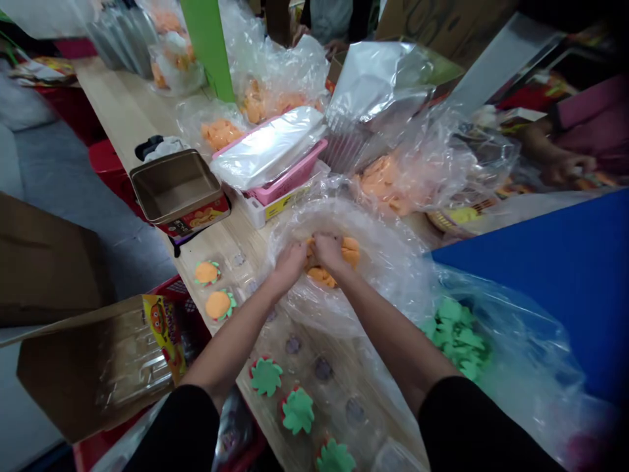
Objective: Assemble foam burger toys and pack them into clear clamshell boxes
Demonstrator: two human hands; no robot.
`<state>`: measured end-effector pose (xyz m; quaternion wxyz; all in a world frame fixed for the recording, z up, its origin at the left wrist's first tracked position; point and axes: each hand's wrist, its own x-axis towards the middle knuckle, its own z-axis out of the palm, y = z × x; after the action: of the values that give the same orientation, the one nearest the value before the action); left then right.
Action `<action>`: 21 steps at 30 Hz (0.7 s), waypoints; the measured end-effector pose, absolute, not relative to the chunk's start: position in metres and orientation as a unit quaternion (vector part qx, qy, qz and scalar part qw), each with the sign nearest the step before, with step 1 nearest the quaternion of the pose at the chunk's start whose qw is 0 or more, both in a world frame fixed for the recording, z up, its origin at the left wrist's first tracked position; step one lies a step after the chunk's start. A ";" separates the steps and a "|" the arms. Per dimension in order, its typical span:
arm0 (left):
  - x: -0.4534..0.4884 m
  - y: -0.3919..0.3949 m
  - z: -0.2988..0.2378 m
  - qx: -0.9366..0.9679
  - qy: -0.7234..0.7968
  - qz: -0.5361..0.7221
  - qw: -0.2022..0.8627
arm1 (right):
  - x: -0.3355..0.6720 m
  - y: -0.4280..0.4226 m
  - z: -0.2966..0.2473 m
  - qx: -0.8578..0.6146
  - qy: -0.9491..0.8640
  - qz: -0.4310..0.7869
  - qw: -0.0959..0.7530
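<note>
We identify the support as a long, light wood-grained table, extending from far left to near right. Directly on it we locate, at the left edge, an open rectangular metal tin with a red label; to its right, a shallow white plastic tray; farther right and nearer, a wide clear plastic bag containing orange pieces.

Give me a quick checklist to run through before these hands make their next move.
1. Left hand and right hand at the orange pieces: ok; both are there.
2. Clear bag open: ok; it spreads around them.
3. Firm grip: cannot tell; the fingertips are hidden.
4. Green pieces in sight: ok; right of both hands.
5. Matching tops: not ok; I see two orange-topped rounds and three green-topped rounds.
</note>
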<state>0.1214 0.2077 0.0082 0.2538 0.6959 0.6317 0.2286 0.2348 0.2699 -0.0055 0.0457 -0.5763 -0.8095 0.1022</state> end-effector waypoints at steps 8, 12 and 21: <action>0.125 0.215 -0.010 0.696 0.657 0.205 0.207 | 0.242 0.262 -0.004 -0.588 -0.797 0.100 0.093; 0.125 0.203 0.023 0.669 0.642 0.296 0.232 | 0.255 0.237 0.031 -0.583 -0.749 0.149 0.277; 0.069 0.038 0.076 0.435 0.601 0.327 0.586 | 0.312 0.067 0.087 -0.512 -0.521 0.610 0.306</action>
<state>0.0688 0.0379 0.0762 0.5856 0.4345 0.6014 0.3266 0.3118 0.0671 0.0868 0.3060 -0.5121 -0.5211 0.6103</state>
